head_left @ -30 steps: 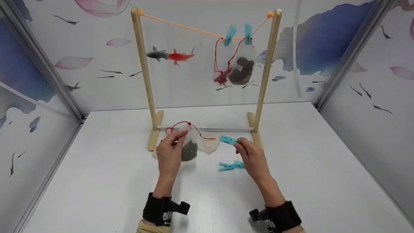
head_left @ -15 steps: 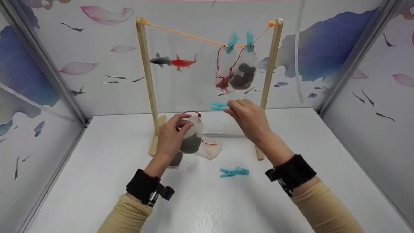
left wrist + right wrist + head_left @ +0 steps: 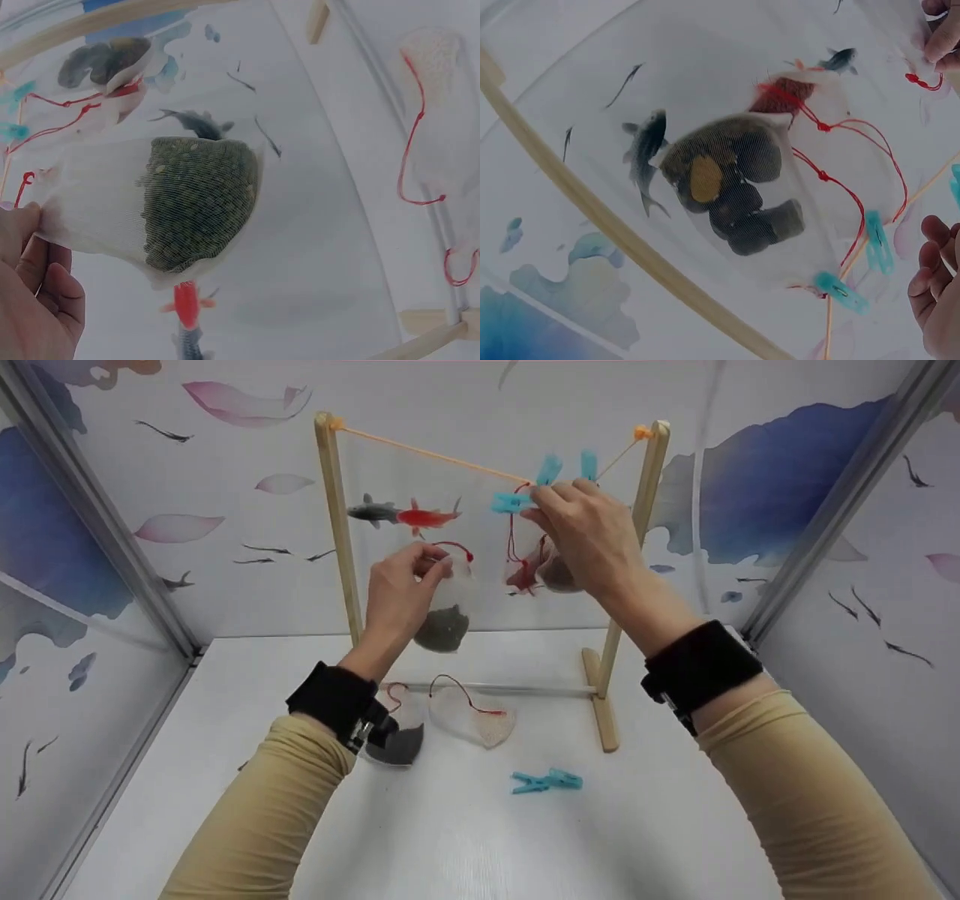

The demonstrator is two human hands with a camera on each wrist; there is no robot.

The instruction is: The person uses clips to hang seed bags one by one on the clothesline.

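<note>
My left hand [image 3: 401, 596] pinches the top of a white mesh drawstring bag [image 3: 202, 202] with small dark green grains in its bottom. The bag hangs in the air left of centre, its red cord looping up by the fingers. In my right hand [image 3: 596, 536] a blue clothespin [image 3: 510, 503] is pinched by one end, its other end pointing left, close by the orange line [image 3: 427, 451]. Two bags hang from that line, one with dark round pieces [image 3: 735, 187] and one with reddish contents [image 3: 787, 94], each at a blue clothespin [image 3: 877, 241]. My right hand partly hides them in the head view.
A wooden frame with a left post [image 3: 336, 510] and right post [image 3: 649, 510] carries the line. On the white table lie a bag with dark contents [image 3: 397, 745], a bag with pale grains [image 3: 493, 726] and loose blue clothespins [image 3: 546, 781]. A pale rod [image 3: 525, 689] joins the posts low down.
Both hands have risen from near the table toward the line, the left with the green-grain bag, the right with the clothespin. The bag has left the table.
</note>
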